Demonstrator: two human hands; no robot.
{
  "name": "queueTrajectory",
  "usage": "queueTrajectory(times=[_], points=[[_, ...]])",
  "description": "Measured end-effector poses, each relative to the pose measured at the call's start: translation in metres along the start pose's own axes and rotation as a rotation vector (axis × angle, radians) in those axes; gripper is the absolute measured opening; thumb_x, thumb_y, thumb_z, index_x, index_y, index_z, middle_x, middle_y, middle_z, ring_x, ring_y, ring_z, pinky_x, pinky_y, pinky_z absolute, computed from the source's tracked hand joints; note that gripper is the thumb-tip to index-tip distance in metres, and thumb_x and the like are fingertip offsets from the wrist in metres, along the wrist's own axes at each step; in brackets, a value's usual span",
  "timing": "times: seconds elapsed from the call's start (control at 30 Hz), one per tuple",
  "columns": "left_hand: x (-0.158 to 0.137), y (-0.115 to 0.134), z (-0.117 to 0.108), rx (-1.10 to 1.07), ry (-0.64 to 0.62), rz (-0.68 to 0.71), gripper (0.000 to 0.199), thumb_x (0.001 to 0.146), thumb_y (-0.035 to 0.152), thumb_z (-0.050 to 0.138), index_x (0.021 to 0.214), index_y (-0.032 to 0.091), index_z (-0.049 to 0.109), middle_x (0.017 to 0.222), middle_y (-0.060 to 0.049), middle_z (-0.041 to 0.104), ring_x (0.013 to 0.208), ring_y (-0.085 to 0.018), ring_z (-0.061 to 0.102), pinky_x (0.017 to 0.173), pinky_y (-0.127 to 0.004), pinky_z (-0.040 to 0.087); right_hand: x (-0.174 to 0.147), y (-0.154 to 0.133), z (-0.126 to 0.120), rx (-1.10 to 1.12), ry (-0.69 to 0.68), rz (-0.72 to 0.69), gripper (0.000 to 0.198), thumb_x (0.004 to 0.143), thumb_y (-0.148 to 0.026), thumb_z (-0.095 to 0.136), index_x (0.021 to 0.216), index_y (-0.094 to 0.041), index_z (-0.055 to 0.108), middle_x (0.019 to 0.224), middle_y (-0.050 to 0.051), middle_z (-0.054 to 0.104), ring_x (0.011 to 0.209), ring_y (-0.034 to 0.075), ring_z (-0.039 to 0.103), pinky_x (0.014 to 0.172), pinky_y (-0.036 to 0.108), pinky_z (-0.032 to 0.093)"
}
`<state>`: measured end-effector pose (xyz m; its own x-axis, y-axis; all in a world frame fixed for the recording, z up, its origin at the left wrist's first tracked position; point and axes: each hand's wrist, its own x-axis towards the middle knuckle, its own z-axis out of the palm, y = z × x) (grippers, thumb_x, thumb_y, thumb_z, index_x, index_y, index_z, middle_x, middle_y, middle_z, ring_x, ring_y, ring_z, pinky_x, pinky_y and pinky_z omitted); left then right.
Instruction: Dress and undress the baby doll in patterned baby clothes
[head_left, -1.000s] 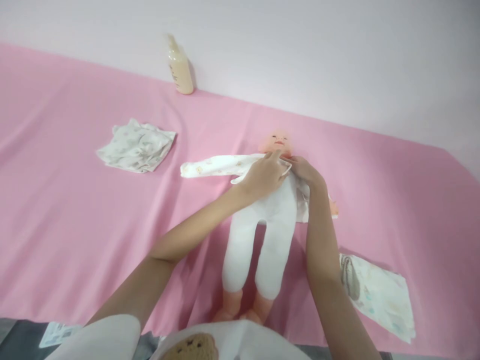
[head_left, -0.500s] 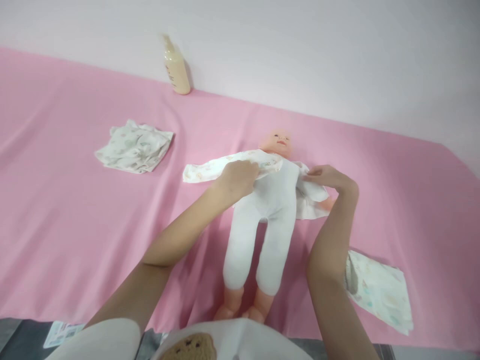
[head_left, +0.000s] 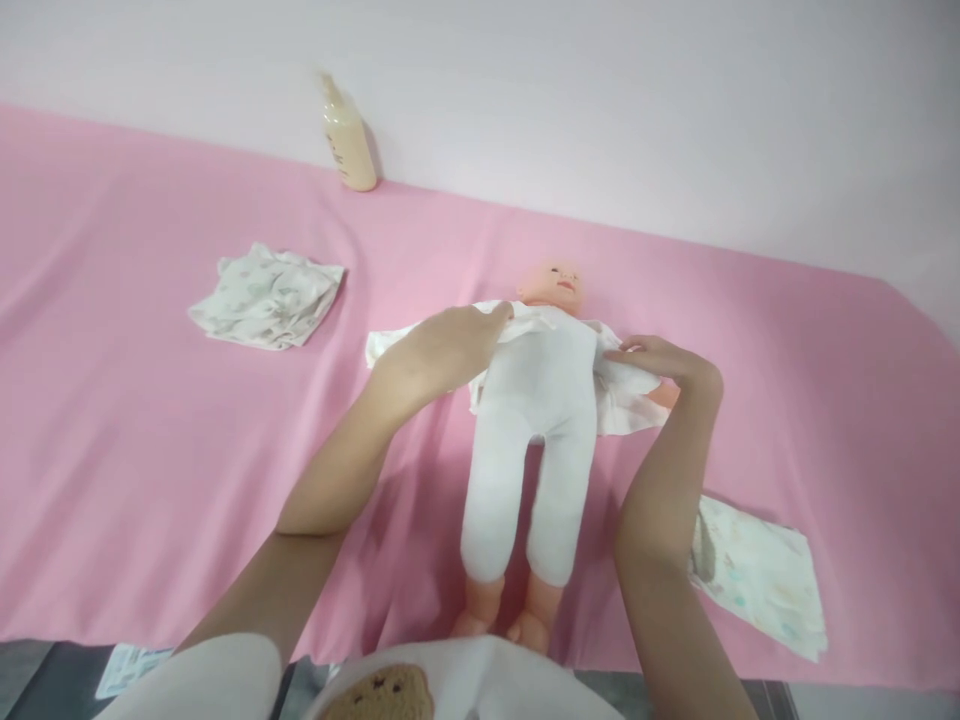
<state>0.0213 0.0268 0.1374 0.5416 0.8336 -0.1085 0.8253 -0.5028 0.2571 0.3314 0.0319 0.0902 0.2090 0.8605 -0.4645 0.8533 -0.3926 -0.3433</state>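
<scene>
A baby doll [head_left: 540, 390] lies on its back, head away from me, its white cloth body and legs showing. Beneath it a white printed baby shirt [head_left: 626, 408] is spread, its front open. My left hand [head_left: 469, 340] is closed on the shirt's edge by the doll's shoulder on the left, over the sleeve that stretches out that way. At the other side, my right hand [head_left: 660, 360] pinches cloth by the doll's arm; its fingertips partly hide the grip. The doll's bare hand [head_left: 664, 394] shows below my right wrist.
A pink sheet [head_left: 187, 450] covers the table. A crumpled printed cloth [head_left: 270, 298] lies at the left, and a folded printed cloth [head_left: 765, 575] at the right beside my forearm. A cream pump bottle [head_left: 349, 145] stands at the back against the wall.
My left hand has turned and shifted slightly left and up with the shirt's edge, uncovering more of the doll's chest. The doll's legs have swung a little right. My right hand stays nearly in place.
</scene>
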Motion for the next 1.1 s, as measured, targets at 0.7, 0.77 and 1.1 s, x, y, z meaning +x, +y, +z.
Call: queueTrajectory(times=[0.7, 0.77, 1.1], points=[[0.061, 0.062, 0.096, -0.324, 0.288, 0.598, 0.073, 0.079, 0.029, 0.067, 0.141, 0.016, 0.03, 0.149, -0.014, 0.038, 0.138, -0.026, 0.035, 0.112, -0.043, 0.031, -0.083, -0.045, -0.019, -0.069, 0.076, -0.241, 0.05, 0.085, -0.043, 0.054, 0.134, -0.038, 0.046, 0.108, 0.004, 0.068, 0.089, 0.025, 0.066, 0.073, 0.035, 0.051], [0.063, 0.066, 0.095, -0.308, 0.304, 0.559, 0.072, 0.079, 0.028, 0.066, 0.14, 0.016, 0.03, 0.148, -0.013, 0.041, 0.137, -0.025, 0.037, 0.112, -0.042, 0.031, -0.086, -0.053, -0.015, -0.129, 0.103, -0.263, 0.045, 0.086, -0.038, 0.051, 0.131, -0.038, 0.049, 0.104, 0.003, 0.069, 0.085, 0.025, 0.065, 0.069, 0.035, 0.049], [0.08, 0.076, 0.078, -0.287, 0.35, 0.48, 0.049, 0.076, 0.002, 0.039, 0.124, 0.01, 0.044, 0.102, -0.009, 0.065, 0.093, -0.022, 0.061, 0.082, -0.034, 0.047, -0.09, -0.072, -0.008, -0.164, 0.276, -0.276, 0.054, 0.082, -0.028, 0.055, 0.135, -0.029, 0.045, 0.102, 0.007, 0.068, 0.089, 0.027, 0.065, 0.072, 0.036, 0.049]])
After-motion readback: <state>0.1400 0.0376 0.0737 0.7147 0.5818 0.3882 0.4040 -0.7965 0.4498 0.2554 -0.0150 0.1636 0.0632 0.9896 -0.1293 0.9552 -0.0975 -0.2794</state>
